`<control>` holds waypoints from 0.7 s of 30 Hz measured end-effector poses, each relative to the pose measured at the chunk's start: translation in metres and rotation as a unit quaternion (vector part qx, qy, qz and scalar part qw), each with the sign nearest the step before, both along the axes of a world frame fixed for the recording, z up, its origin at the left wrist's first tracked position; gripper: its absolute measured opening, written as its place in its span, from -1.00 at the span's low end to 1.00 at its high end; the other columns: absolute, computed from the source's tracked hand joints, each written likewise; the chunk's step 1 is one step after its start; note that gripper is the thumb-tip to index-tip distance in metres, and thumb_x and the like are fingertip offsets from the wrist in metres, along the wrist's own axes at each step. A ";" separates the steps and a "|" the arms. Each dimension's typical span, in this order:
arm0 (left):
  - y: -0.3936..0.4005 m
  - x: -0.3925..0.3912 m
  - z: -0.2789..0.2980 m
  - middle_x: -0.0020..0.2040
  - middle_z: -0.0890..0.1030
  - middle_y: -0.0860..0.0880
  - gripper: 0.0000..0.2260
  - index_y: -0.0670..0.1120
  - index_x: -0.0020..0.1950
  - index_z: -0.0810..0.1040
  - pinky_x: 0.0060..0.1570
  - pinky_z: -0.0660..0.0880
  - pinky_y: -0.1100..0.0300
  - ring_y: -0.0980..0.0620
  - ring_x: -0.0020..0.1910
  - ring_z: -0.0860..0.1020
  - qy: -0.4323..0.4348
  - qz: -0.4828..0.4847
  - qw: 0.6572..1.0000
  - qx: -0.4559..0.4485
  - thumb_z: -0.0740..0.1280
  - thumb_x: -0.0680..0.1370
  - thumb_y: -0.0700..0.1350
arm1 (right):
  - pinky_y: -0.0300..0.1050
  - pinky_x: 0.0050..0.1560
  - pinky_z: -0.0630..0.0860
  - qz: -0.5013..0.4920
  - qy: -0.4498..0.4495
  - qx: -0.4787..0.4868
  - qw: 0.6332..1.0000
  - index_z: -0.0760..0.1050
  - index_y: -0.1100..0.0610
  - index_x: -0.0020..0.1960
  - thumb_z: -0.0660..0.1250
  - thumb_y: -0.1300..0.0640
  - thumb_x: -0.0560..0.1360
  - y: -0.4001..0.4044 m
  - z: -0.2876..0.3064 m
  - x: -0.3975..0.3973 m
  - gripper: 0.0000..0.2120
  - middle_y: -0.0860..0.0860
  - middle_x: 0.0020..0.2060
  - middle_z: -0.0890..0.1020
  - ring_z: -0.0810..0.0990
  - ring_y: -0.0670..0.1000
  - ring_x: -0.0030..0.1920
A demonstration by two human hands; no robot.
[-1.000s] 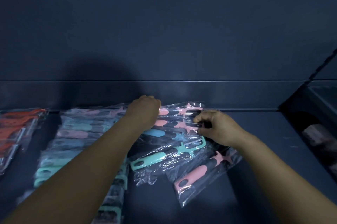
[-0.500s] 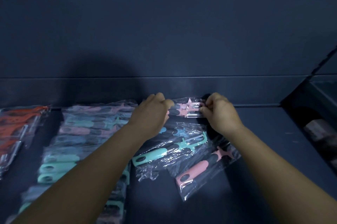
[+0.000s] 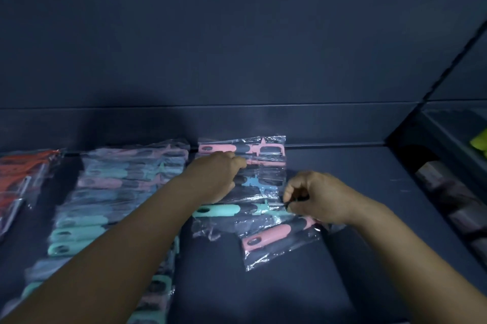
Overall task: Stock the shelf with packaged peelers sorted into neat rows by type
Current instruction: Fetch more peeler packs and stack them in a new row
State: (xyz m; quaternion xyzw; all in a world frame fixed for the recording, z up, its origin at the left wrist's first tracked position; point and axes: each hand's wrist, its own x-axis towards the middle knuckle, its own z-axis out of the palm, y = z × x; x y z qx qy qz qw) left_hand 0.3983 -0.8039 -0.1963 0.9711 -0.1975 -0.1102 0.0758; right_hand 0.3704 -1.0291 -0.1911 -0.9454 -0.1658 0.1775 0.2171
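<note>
Orange packs (image 3: 18,178): lying at the far left of the shelf (image 3: 355,192), partly cut off by the picture edge.
Long row (image 3: 118,192): bagged peelers with mint, pink and blue handles are lying overlapped from the back wall (image 3: 237,33) toward the front, partly under the left forearm.
Left hand (image 3: 214,178): resting on the second row with its fingers curled down on the clear bags; whether this grip is pinching a bag or only pressing, I cannot tell.
Second row: a pink peeler (image 3: 237,149) is lying at the back, touching the shelf's rear lip; a blue peeler (image 3: 254,182) is sitting just in front of it, then a mint peeler (image 3: 218,211), all crosswise.
Right hand (image 3: 316,198): its grip is pinching the head end of the mint peeler's bag between thumb and fingertips.
Loose pink peeler (image 3: 268,238): lying tilted in its bag, nearest the front, its head end under the right hand.
Right compartment (image 3: 448,165): holding dim packs and something yellow (image 3: 479,143).
</note>
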 end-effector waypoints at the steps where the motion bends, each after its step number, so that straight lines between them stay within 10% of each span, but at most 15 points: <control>1: -0.001 0.000 0.001 0.31 0.44 -0.05 -0.61 -0.01 0.41 0.35 0.15 0.44 0.06 -0.07 0.19 0.48 -0.001 0.007 1.000 -0.008 0.27 0.58 -0.09 | -0.29 -0.23 0.40 -0.004 -0.001 -0.007 1.000 0.55 -0.04 -0.23 0.42 0.06 0.43 -0.001 0.001 -0.001 -0.92 -0.14 -0.29 0.58 0.52 -0.20 -0.30; 9: 0.000 0.002 0.005 0.41 0.36 -0.01 -0.57 0.02 0.44 0.31 0.25 0.40 0.00 -0.05 0.30 0.43 0.000 0.043 0.998 -0.054 0.27 0.58 -0.02 | -0.11 0.12 0.45 -0.132 -0.147 0.051 0.979 0.44 0.03 0.23 0.36 0.13 0.47 0.017 -0.015 0.034 -0.66 0.05 0.11 0.53 0.53 0.08 0.11; 21: 0.012 0.006 -0.004 0.31 0.45 -0.03 -0.74 -0.05 0.22 0.53 0.08 0.41 0.16 -0.08 0.23 0.47 -0.012 -0.007 1.000 0.008 0.33 0.53 -0.11 | -0.26 -0.12 0.35 -0.212 -0.121 0.111 0.963 0.58 0.10 -0.10 0.34 0.14 0.50 0.029 -0.031 0.068 -0.94 0.04 -0.16 0.56 0.53 0.03 -0.14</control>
